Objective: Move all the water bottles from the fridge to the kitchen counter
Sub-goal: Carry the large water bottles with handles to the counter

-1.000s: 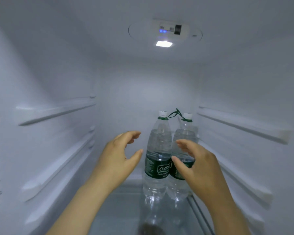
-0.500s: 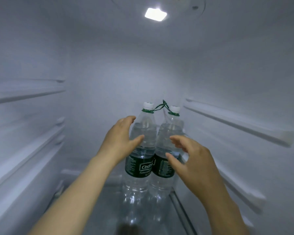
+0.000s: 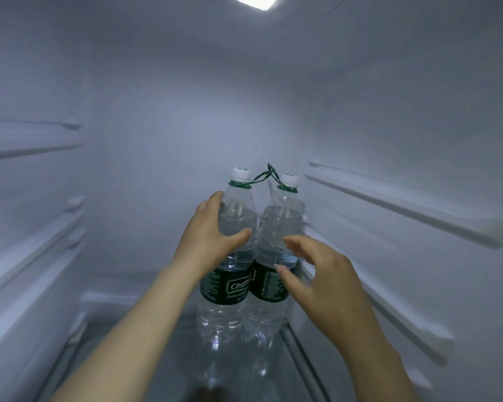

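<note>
Pick-up is the step in hand, I judge, and barely begun. The left bottle [image 3: 230,288] and the right bottle [image 3: 276,224] stand touching on the fridge floor [image 3: 163,352], near the wall at 3 o'clock, necks joined by a green cord [image 3: 266,174]. The left hand [image 3: 204,239] grips the left bottle, fingers [image 3: 215,197] curled round it. The right hand [image 3: 325,274] hovers just beside the right bottle, fingers spread, holding nothing. Next it should close, then both lift together.
</note>
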Tool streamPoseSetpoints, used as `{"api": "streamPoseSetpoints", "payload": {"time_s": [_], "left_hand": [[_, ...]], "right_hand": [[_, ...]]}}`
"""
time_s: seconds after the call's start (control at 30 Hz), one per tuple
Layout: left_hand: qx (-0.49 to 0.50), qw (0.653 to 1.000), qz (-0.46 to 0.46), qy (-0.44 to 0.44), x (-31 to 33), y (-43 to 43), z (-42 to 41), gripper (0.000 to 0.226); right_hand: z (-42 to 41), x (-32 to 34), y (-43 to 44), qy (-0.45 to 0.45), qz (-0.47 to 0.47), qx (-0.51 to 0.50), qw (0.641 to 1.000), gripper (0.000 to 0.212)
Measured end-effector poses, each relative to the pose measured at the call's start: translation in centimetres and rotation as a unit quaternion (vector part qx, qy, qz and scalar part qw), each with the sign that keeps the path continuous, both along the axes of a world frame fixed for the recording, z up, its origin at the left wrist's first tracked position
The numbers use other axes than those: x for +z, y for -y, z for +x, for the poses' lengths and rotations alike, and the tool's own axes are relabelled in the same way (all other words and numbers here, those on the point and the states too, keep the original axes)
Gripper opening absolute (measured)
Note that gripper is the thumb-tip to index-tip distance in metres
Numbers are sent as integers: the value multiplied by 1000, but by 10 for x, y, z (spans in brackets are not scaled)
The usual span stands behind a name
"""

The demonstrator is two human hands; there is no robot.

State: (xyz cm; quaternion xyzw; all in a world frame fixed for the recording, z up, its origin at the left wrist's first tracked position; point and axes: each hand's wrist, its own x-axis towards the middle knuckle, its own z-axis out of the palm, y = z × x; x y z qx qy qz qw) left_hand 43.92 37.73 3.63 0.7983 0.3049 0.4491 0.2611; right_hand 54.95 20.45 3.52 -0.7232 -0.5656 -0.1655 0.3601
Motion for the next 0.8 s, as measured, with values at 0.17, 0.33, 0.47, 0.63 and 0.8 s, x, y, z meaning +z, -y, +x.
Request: {"api": "streamPoseSetpoints", "payload": {"time_s": [0.17,0.33,0.47,0.63,0.8], "left_hand": [[0,999,-5,38,-5,6,-10,87],[10,997,-9,73,-9,16,-25,83],[3,995,-15,94,-16,24,-39,80],[1,995,-18,101,-25,33,-51,84],[-3,993,-18,113,-28,36,-59,80]], "right_hand": [[0,-14,-6,-16,-29,2,999,48],[0,-34,-21,-65,-60,26,996,57],[-3,-51,-36,-115,-87,54,988,72],[-15,-61,-61,-196,-102,138,965,81],[-22,-67,-76,-228,-93,152,957,77]]}}
